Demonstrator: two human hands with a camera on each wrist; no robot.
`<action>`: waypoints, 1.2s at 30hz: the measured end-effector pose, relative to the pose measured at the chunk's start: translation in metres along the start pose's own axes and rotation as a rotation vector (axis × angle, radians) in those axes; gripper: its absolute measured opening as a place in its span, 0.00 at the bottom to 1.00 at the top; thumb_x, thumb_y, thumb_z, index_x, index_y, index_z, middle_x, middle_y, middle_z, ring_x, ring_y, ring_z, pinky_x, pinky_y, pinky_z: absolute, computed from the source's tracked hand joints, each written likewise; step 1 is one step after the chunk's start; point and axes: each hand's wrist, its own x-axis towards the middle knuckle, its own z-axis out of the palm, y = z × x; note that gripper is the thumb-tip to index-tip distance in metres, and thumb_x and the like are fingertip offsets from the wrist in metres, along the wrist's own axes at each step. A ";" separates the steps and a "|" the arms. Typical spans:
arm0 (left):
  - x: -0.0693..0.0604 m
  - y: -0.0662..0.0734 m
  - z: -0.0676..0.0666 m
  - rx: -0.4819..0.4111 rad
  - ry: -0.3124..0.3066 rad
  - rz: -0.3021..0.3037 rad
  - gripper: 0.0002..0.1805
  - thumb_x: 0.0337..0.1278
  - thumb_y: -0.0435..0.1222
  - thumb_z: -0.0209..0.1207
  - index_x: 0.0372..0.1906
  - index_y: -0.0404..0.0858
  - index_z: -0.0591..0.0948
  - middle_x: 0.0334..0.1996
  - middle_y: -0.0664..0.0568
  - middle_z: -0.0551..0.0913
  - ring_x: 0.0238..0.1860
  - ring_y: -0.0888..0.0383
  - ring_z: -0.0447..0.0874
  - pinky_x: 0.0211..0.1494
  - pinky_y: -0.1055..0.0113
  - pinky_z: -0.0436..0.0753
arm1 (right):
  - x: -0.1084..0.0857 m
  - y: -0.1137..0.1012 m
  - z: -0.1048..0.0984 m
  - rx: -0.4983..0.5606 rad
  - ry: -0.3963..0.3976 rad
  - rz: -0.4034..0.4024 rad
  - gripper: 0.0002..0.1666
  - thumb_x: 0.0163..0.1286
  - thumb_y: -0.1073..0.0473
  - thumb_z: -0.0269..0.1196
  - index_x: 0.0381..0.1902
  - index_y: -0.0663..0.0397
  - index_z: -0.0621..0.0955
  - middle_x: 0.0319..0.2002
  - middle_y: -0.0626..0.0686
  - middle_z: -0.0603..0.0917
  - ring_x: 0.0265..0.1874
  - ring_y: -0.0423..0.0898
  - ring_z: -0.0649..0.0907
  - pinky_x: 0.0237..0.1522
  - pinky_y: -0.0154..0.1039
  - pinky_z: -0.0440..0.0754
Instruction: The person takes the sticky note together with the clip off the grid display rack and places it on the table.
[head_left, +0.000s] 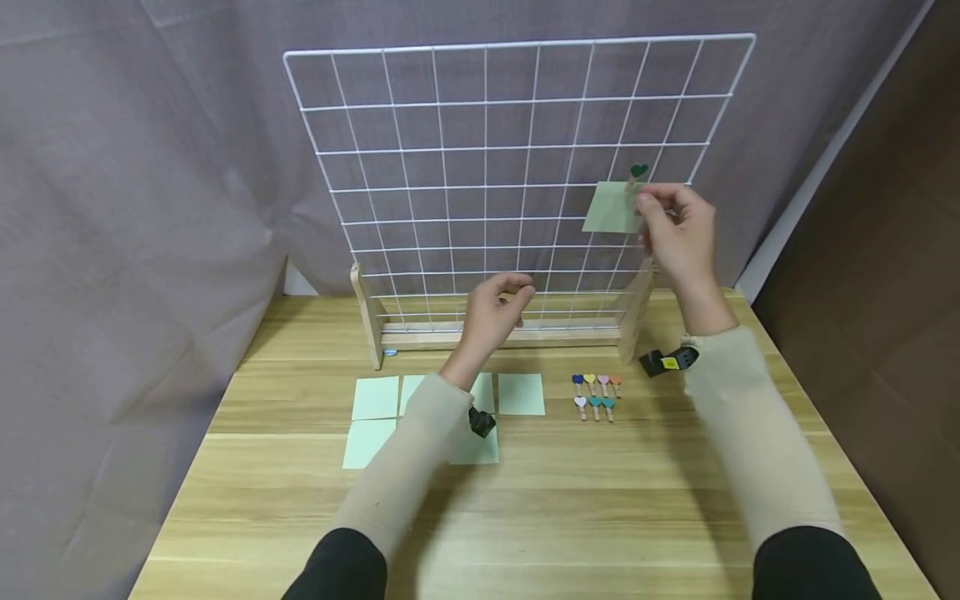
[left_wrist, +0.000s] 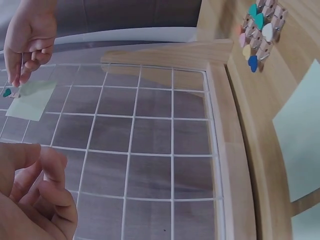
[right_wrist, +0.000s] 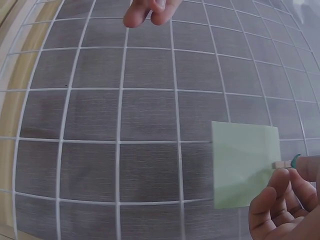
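Note:
A pale green paper note point(head_left: 609, 208) hangs against the white wire grid point(head_left: 486, 150), right of its middle. A small wooden clothespin with a green heart point(head_left: 638, 170) sits at the note's top edge. My right hand point(head_left: 678, 223) is at the note's upper right corner, its fingertips close beside the clothespin. Whether they pinch the clothespin or the paper I cannot tell. My left hand point(head_left: 497, 310) hovers in front of the grid's lower middle, fingers loosely curled, holding nothing. In the right wrist view my thumb partly hides the green heart point(right_wrist: 296, 160).
On the wooden table point(head_left: 600, 517), several pale green notes point(head_left: 521, 394) lie in rows, partly hidden by my left forearm. Several heart clothespins point(head_left: 595, 403) in mixed colours lie right of them. The grid stands in a wooden base point(head_left: 420, 341); grey cloth hangs behind.

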 end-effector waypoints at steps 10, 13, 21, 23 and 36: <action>0.014 0.015 0.007 0.008 0.002 0.026 0.12 0.73 0.32 0.64 0.54 0.32 0.86 0.43 0.44 0.90 0.22 0.53 0.84 0.26 0.66 0.86 | 0.014 -0.017 -0.002 0.069 0.021 -0.033 0.06 0.75 0.66 0.64 0.41 0.52 0.88 0.29 0.47 0.83 0.13 0.37 0.76 0.15 0.26 0.73; 0.019 0.021 0.009 -0.001 0.003 0.027 0.13 0.72 0.32 0.64 0.56 0.31 0.85 0.44 0.43 0.90 0.21 0.52 0.84 0.25 0.67 0.84 | 0.018 -0.019 -0.002 0.078 0.019 -0.027 0.06 0.75 0.66 0.65 0.42 0.53 0.88 0.29 0.47 0.82 0.13 0.37 0.76 0.15 0.26 0.73; 0.031 0.036 0.014 -0.002 0.009 0.045 0.14 0.73 0.32 0.63 0.57 0.31 0.85 0.45 0.43 0.90 0.25 0.47 0.86 0.26 0.69 0.84 | 0.029 -0.023 0.000 0.017 0.010 -0.052 0.07 0.74 0.65 0.66 0.44 0.50 0.90 0.28 0.44 0.83 0.11 0.36 0.72 0.14 0.26 0.69; 0.034 0.040 0.016 -0.001 0.005 0.048 0.14 0.73 0.32 0.63 0.57 0.31 0.85 0.46 0.43 0.91 0.27 0.48 0.87 0.28 0.68 0.85 | 0.031 -0.024 0.000 -0.009 0.009 -0.059 0.08 0.74 0.65 0.66 0.43 0.49 0.90 0.28 0.43 0.83 0.11 0.35 0.72 0.14 0.25 0.70; 0.053 0.057 0.036 -0.025 -0.032 -0.011 0.19 0.74 0.33 0.63 0.65 0.33 0.81 0.57 0.43 0.87 0.36 0.51 0.91 0.33 0.66 0.90 | 0.033 -0.030 0.008 -0.132 -0.013 -0.044 0.07 0.74 0.65 0.66 0.44 0.58 0.91 0.27 0.37 0.84 0.19 0.35 0.76 0.16 0.24 0.72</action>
